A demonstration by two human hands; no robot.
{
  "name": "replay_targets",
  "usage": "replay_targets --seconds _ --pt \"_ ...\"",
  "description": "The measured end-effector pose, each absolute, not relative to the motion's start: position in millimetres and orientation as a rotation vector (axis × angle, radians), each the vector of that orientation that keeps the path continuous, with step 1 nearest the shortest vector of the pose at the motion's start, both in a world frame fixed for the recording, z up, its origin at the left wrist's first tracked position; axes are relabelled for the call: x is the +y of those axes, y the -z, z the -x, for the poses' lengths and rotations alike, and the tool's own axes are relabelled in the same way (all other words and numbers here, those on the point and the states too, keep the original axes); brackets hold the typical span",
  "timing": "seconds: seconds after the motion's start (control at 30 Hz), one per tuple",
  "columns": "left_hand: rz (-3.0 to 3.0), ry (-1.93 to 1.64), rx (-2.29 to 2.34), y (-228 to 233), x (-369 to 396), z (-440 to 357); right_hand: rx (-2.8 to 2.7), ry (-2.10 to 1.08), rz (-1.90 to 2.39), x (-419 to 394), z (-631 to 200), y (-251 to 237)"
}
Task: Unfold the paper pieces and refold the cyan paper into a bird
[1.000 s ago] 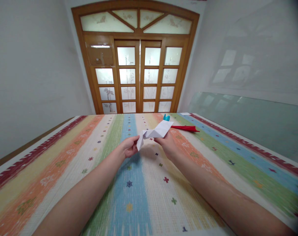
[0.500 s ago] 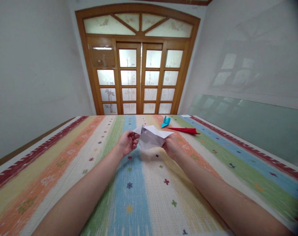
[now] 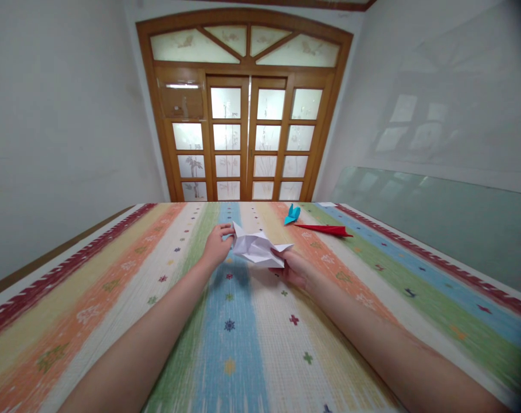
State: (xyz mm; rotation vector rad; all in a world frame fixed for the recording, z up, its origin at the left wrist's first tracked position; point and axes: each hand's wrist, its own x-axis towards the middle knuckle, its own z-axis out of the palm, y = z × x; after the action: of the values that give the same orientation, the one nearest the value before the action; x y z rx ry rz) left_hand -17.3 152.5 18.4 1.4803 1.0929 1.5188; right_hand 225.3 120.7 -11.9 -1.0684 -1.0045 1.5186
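I hold creased white folded paper just above the striped woven cloth: my left hand pinches one corner, my right hand grips beneath. Blue paper shape and red paper dart lie beyond.

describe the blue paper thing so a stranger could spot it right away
Start at the wooden door and drop to the far end of the striped cloth. Just right of centre there sits a blue fold, beside a long red fold. It is the only blue piece, small and upright, unlike the flat red one and the white fold in the hands.
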Motion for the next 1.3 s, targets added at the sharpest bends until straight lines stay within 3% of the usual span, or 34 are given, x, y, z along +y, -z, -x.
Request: replay_targets --seconds 0.27,0.53,0.8,1.3 --pt "-1.531 -1.437 1.079 -14 150 12 -1.130 -1.291 1.094 124 -227 21" --pt "-1.506 -1.530 1.182 -10 151 15 -1.533 -0.427 1.118 116 -240 8" --pt "-1.614 -1.380 1.089 -20 138 2 -1.652 -0.558 1.068 116 -231 9" --pt "-1.452 -1.420 1.076 -17 145 6 -1.676 -0.406 1.144 113 -237 -5"
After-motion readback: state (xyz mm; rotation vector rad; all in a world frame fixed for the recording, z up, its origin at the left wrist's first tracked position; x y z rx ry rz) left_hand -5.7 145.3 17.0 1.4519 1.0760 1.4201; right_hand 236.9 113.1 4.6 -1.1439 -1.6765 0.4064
